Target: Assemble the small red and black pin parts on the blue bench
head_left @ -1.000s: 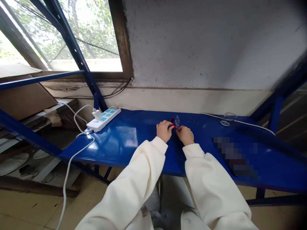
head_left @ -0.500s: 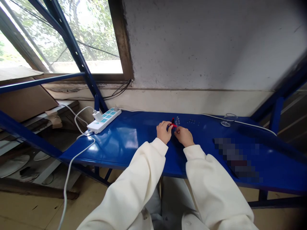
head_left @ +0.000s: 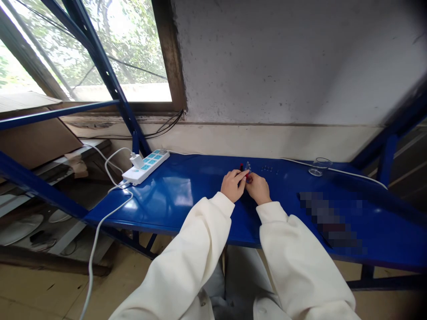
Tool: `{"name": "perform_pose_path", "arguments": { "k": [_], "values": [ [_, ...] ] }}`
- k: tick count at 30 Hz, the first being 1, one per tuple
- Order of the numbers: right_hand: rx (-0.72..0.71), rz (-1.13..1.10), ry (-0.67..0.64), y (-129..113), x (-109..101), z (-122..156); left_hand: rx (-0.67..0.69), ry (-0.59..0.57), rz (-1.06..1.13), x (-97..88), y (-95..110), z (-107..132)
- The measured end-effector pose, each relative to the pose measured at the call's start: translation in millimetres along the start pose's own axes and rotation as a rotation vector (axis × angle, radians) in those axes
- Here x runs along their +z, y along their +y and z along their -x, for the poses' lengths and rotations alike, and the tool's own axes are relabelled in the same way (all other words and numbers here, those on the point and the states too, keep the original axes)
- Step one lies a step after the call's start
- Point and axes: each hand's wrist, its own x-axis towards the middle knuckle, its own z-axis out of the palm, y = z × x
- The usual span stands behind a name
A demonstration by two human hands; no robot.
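Over the blue table [head_left: 160, 195], your left hand [head_left: 234, 184] is pinching a red piece [head_left: 247, 176]. Your right hand [head_left: 259, 187] is pinching a clear plastic strip [head_left: 247, 166] right beside it, while small clear bits [head_left: 267, 169] are lying just beyond.

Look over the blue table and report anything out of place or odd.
The white cable by the power strip stands out: it hangs loosely off the table at its front-left corner rather than lying tidy. The wall has dark specks. No spill shows. The pixelated item at right can't be judged.
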Motion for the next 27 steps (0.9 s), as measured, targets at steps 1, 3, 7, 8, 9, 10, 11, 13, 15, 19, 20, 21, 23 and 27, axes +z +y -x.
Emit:
{"name": "perform_pose_path", "arguments": {
  "k": [1, 3, 7, 8, 9, 10, 11, 13, 15, 19, 20, 21, 23, 27],
  "values": [
    [0.002, -0.02, 0.015, 0, 0, 0, 0.002, 0.0, 0.007, 0.4, 0, 0],
    [-0.012, -0.054, 0.045, 1, 2, -1, -0.005, 0.019, 0.035, 1.0, 0, 0],
    [-0.098, -0.09, 0.068, 0, 4, -1, -0.054, 0.105, 0.129, 3.2, -2, -2],
    [-0.114, -0.091, 0.063, 0, 4, -1, -0.076, 0.124, 0.152, 4.1, -3, -2],
    [-0.125, -0.093, 0.056, 0, 4, -1, -0.099, 0.138, 0.174, 5.1, -4, -2],
    [-0.134, -0.097, 0.052, -1, 3, 0, -0.124, 0.15, 0.195, 6.3, -5, -3],
    [-0.144, -0.103, 0.053, -1, 3, 0, -0.147, 0.157, 0.216, 7.5, -6, -3],
    [-0.175, -0.119, 0.063, -2, 2, 1, -0.191, 0.163, 0.259, 9.5, -7, -4],
    [-0.209, -0.129, 0.08, -3, 2, 2, -0.25, 0.157, 0.301, 10.7, -9, -5],
    [-0.246, -0.127, 0.102, -3, 3, 3, -0.38, 0.107, 0.377, 9.8, -13, -7],
    [-0.252, -0.126, 0.108, -3, 4, 3, -0.391, 0.091, 0.394, 9.0, -15, -8],
    [-0.261, -0.126, 0.114, -2, 4, 3, -0.393, 0.076, 0.409, 8.0, -17, -8],
    [-0.284, -0.132, 0.123, -2, 6, 3, -0.384, 0.045, 0.441, 5.1, -23, -8],
    [-0.338, -0.153, 0.108, -3, 8, 5, -0.378, -0.103, 0.492, -6.3, -32, -9]
  ]
}}
